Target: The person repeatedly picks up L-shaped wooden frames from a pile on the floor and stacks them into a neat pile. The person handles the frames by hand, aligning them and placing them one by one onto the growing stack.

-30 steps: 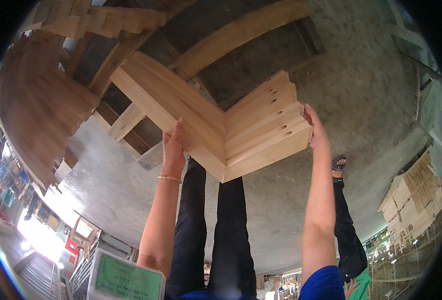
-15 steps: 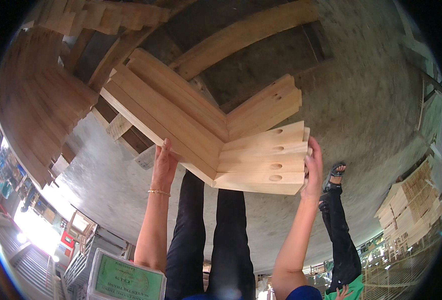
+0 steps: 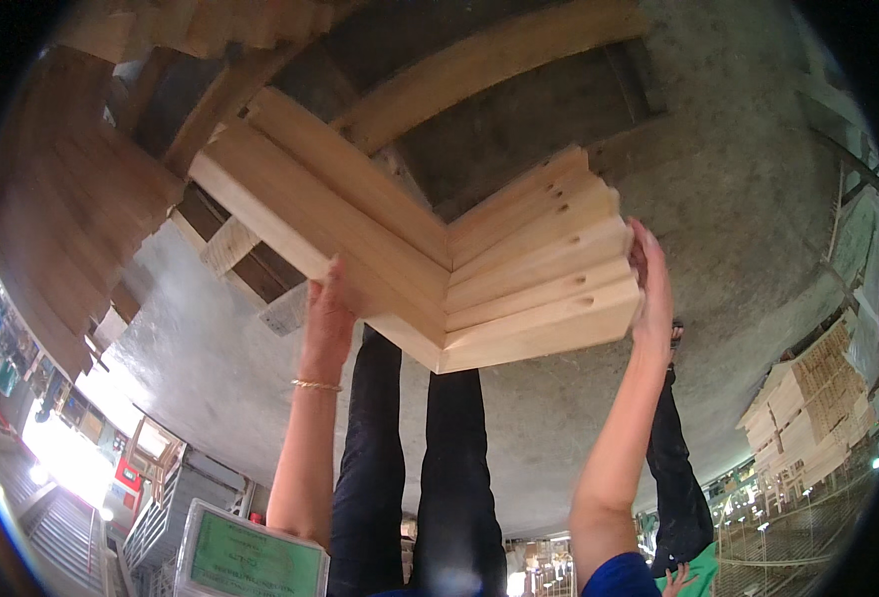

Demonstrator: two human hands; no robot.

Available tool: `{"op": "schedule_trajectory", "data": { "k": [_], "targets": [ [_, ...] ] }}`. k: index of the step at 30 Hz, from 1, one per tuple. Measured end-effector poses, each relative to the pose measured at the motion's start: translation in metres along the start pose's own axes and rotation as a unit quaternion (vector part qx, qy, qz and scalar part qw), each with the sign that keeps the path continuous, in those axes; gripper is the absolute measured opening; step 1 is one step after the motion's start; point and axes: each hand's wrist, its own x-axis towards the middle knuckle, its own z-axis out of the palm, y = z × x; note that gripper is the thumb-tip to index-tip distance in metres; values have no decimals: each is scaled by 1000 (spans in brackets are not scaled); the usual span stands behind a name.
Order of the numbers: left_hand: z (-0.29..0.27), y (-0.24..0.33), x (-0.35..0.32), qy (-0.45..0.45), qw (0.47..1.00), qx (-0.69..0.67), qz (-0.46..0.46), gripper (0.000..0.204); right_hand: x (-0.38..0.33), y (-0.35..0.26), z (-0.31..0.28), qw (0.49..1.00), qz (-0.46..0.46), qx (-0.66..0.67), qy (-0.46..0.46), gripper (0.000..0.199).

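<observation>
Several pale wooden L-shaped pieces lie side by side in front of me, their bends lined up in the middle. Their short right arms fan out slightly and have drilled holes near the ends. Along the near edge of the long arms, my left hand grips the nearest piece, thumb on top and the other fingers mostly hidden. At the far right, my right hand curls its fingers over the ends of the short arms. Motion blurs both hands a little.
Under the pieces is a wooden pallet on the concrete floor. Stacked brown boards stand at the left. Another person's dark-trousered leg is at the lower right, near piled wooden parts.
The near short arms have swung away from me against the farther ones, closing the gap between them. My right hand moved up and rightward with them; my left hand stayed at the near edge.
</observation>
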Motion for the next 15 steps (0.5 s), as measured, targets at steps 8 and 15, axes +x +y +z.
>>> {"op": "schedule_trajectory", "data": {
  "k": [8,15],
  "targets": [
    [39,14,2,9,989,113,91,67,8,35,11,873,-224,-410,138,68],
    [60,38,7,165,866,445,160,130,-3,-4,13,830,-83,-539,120,81]
  ]
}}
